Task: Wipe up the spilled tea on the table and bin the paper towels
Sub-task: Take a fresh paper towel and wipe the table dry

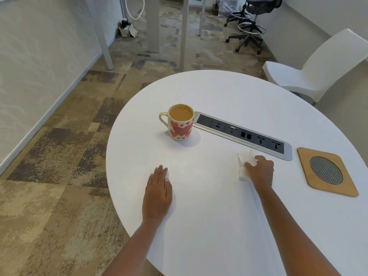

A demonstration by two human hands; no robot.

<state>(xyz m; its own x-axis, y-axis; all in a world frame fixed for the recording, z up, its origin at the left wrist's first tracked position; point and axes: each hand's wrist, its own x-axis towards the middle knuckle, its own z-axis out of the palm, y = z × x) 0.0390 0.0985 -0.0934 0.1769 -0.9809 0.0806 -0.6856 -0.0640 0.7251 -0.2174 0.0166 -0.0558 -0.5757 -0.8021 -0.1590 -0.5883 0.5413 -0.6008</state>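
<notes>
White paper towel (248, 157) crumpled in our right hand (261, 172) on the table (229, 90), our left hand (158, 193) flat, fingers straight, tea mug (181, 127) beyond.

The right hand (261, 172) covers part of the paper towel (243, 169), so its shape cannot be told. The white table (219, 90) is cut by the frame edge from 3 to 6 o'clock. At 2 o'clock the white chair (318, 64) is cut by the right edge; at 1 o'clock the office chair (258, 5) loses its back at the top edge. The ports of the socket strip (243, 134) are too small to tell.
</notes>
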